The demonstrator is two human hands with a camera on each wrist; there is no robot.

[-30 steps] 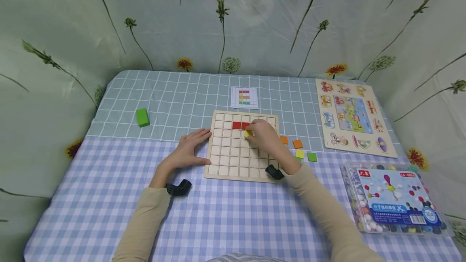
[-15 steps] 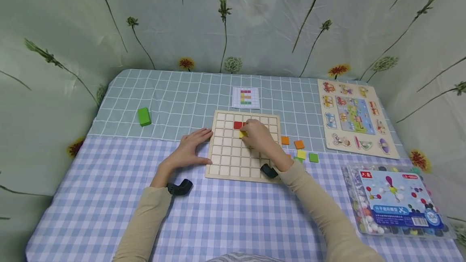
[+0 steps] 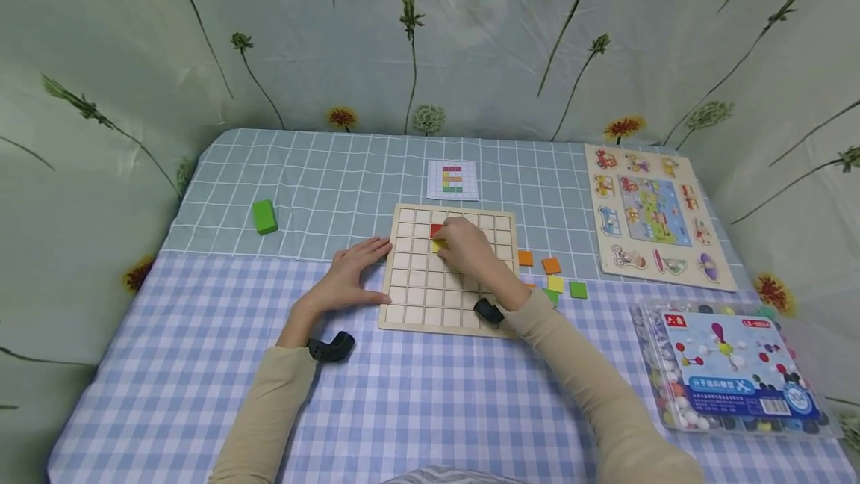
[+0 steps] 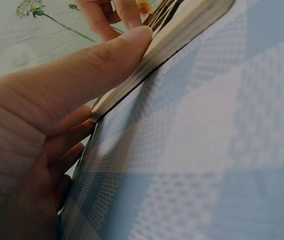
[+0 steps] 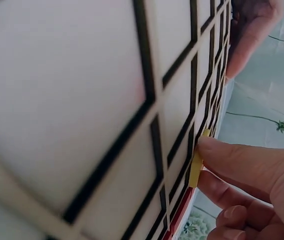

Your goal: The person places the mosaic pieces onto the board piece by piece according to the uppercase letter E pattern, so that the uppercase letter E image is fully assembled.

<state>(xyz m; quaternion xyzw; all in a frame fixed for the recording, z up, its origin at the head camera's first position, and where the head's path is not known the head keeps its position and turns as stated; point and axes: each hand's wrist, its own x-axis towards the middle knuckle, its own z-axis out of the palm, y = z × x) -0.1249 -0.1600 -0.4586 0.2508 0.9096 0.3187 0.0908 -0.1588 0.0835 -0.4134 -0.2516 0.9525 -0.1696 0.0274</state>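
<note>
A wooden grid board (image 3: 414,277) lies flat on the table. My left hand (image 3: 346,275) rests at its left side, fingers straight, the thumb (image 4: 97,65) touching the edge in the left wrist view. Over the board's upper part, my right hand (image 3: 470,249) pinches a yellow square tile (image 5: 196,165) between thumb and index finger. That tile is tilted at the grid, just below a red tile (image 3: 437,230) that sits in a cell. Other red tiles in that row are hidden by the right hand in the head view.
Right of the board lie loose orange (image 3: 551,266), yellow (image 3: 555,284) and green tiles (image 3: 578,290). A pattern card (image 3: 452,180) lies behind it. A green block (image 3: 265,216) is at left; a picture puzzle (image 3: 610,267) and a clear box of molecule-model pieces (image 3: 735,364) are at right.
My right hand has moved left across the board with the yellow tile, from under the second red tile to under the first. The left hand has stayed at the board's edge.
</note>
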